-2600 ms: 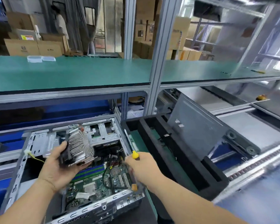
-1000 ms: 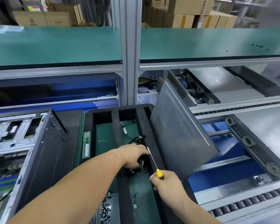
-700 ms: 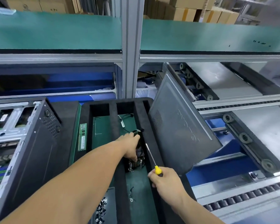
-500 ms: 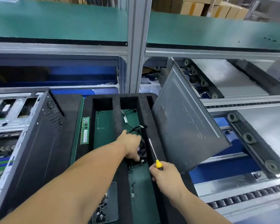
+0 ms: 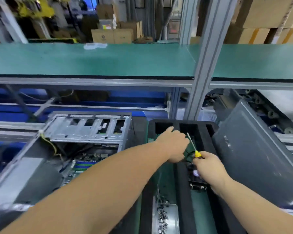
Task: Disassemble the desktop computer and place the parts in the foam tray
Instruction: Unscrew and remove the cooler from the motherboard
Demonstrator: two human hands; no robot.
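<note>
We see our left hand [image 5: 173,144] reaching over the black foam tray [image 5: 183,183]. Its fingers are bent a little over the far slots, but we cannot tell if they hold anything. Our right hand [image 5: 208,168] is just beside it, and its fingers are curled tight around a screwdriver [image 5: 192,146] with a yellow handle. The thin metal tip points away from us.

Under the right hand, a dark fan part [image 5: 195,181] sits in a slot of the tray. Small screws [image 5: 162,215] lie in a near slot. The open computer case [image 5: 71,149] is on the left, with its green board showing inside. A gray side panel [image 5: 254,159] leans on the tray's right edge.
</note>
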